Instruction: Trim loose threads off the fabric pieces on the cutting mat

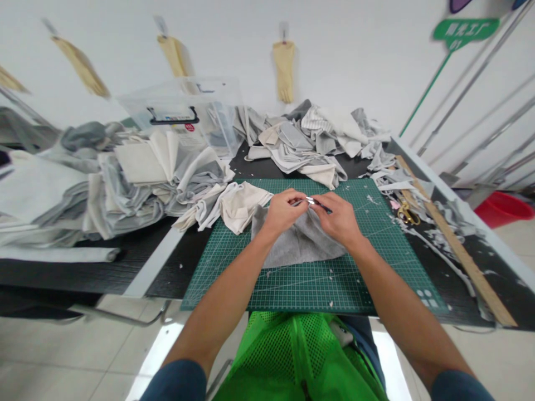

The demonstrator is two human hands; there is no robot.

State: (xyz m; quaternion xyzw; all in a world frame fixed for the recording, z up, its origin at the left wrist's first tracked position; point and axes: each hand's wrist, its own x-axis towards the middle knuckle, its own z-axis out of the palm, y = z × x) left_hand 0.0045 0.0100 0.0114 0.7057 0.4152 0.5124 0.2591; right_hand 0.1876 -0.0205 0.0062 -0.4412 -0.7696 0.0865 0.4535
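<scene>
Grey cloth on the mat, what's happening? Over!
Left hand pinching grey cloth at upper edge. Right hand holding small metal tool there. Cream cloth close by, left side; hands' spot unblocked.

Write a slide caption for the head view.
Two bare hands hold gray cloth and a small metal-tipped tool above a green cutting mat.

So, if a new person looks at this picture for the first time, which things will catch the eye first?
Probably the bright green mesh vest at the bottom centre, and above it the green cutting mat, where two hands hold gray cloth and a small metal tool. Next, the yellow glove hanging on the white wall, and the red bucket at far right.
</scene>
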